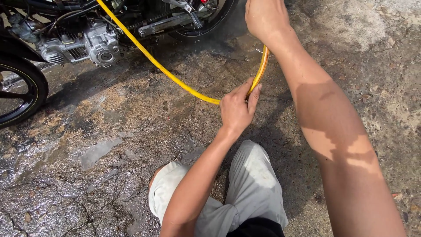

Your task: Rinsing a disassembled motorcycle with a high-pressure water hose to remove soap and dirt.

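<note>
A yellow hose [158,66] runs from the top of the view down across the wet ground and bends back up. My left hand [237,107] pinches the hose at the bend, fingers closed around it. My right hand [264,17] is raised further along the same hose near the top; its fingers curl away from the camera and the hose passes behind the wrist, so its grip is hidden. Both arms reach forward over my bent knee in light grey trousers [252,184].
A motorcycle stands at the top left, with its silver engine [83,44], a black front wheel [19,90] at the left edge and a rear wheel [210,22] by my right hand. The concrete ground [96,166] is wet, cracked and patchy.
</note>
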